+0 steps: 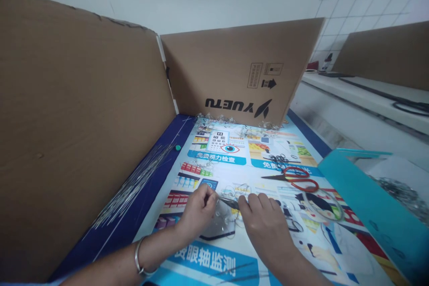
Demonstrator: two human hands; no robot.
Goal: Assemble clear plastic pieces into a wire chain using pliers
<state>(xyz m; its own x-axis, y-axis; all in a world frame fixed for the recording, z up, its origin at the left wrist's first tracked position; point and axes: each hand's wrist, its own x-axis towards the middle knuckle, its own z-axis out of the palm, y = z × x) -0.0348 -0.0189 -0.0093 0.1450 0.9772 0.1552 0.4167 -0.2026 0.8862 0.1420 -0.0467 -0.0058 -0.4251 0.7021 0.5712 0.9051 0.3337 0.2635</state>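
Note:
My right hand (266, 221) is wrapped round a pair of pliers (230, 202), whose narrow dark jaws point left. At their tip, my left hand (201, 205) is closed in a pinch; the small thing between its fingers is too fine to make out. Loops of thin wire (239, 190) lie on the printed sheet just behind and under the hands. Right of them rest scissors (298, 178) with red-orange handles, blades towards the left. Beside the scissors is a clear ring-shaped coil (338, 205).
A bundle of straight thin wires (134, 183) lies along the left cardboard panel (77, 111). Another cardboard panel (231, 71) stands at the back, with wire pieces (217, 120) along its foot. A turquoise box (362, 196) holding metal bits is at right. Black loops (278, 161) lie behind the scissors.

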